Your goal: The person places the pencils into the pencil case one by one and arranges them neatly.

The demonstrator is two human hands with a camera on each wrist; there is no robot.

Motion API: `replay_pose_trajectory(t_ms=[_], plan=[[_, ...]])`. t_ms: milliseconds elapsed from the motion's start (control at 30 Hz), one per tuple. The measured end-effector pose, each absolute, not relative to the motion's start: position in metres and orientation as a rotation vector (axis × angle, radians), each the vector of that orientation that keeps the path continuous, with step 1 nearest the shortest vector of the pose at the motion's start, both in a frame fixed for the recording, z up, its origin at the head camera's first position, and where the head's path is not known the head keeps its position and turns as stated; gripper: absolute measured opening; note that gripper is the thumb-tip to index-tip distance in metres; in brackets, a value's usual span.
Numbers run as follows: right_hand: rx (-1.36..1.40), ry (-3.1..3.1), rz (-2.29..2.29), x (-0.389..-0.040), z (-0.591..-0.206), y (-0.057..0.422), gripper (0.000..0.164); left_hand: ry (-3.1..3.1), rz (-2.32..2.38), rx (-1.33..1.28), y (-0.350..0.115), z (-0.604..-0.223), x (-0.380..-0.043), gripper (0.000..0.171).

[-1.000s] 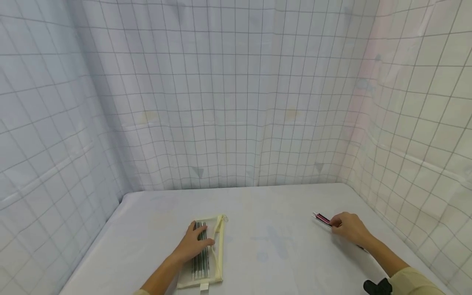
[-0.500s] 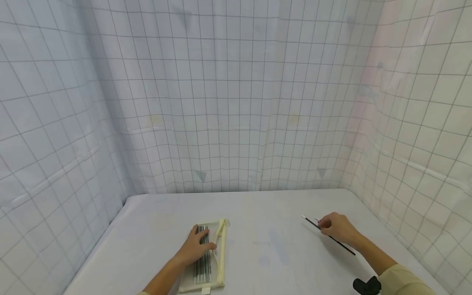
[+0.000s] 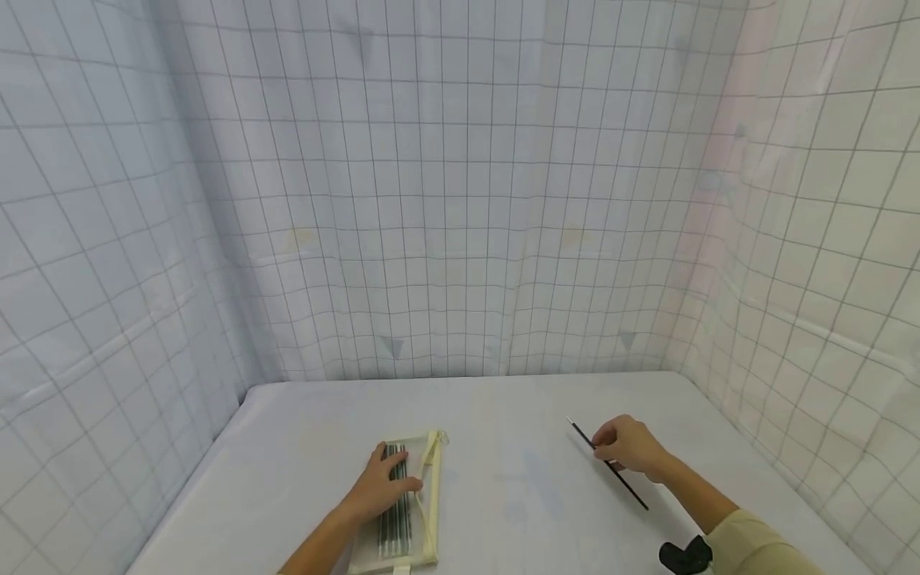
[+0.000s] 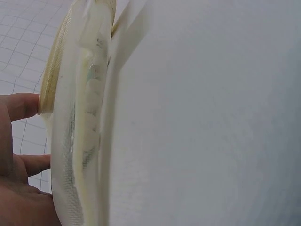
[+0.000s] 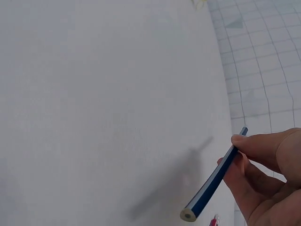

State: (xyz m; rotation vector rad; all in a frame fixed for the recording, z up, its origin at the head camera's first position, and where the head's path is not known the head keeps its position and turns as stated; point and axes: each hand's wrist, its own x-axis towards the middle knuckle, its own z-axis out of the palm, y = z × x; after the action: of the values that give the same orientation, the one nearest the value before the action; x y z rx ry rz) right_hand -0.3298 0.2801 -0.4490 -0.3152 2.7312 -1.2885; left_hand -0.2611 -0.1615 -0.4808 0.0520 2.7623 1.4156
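My left hand (image 3: 377, 485) lies with spread fingers on a see-through pencil case (image 3: 431, 531) with cream edging, left of centre on the table. Dark, pale-striped lengths show under that hand. Close up in the left wrist view, a finger and the thumb touch the side of the case (image 4: 87, 136). Over the right part of the table my right hand (image 3: 630, 446) pinches a long dark pencil (image 3: 628, 487), slanted. The right wrist view shows it as a blue and silver striped pencil (image 5: 214, 181), blunt end towards the camera. A red-tipped object (image 5: 214, 220) peeks in below; whether it is held I cannot tell.
The white-covered table (image 3: 503, 447) meets hanging white grid-patterned cloth (image 3: 460, 239) at the back and both sides. A black strap-like piece (image 3: 686, 555) sits at my right sleeve (image 3: 755, 543).
My right hand has moved left and the pencil has separated from a bundle of dark and red sticks seen earlier by that hand. My left hand stays on the case.
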Motion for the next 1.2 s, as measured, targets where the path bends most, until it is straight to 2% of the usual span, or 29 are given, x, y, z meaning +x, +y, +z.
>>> replay_pose_trajectory(t_ms=[433, 1200], plan=[[-0.272, 2.644, -1.419, -0.335, -0.454, 0.221, 0.012, 2.751, 1.416, 0.028, -0.161, -0.481, -0.260, 0.076], [-0.359, 2.479, -1.479, -0.329, -0.465, 0.136, 0.011, 2.742, 1.437, 0.036, -0.163, -0.485, -0.263, 0.077]])
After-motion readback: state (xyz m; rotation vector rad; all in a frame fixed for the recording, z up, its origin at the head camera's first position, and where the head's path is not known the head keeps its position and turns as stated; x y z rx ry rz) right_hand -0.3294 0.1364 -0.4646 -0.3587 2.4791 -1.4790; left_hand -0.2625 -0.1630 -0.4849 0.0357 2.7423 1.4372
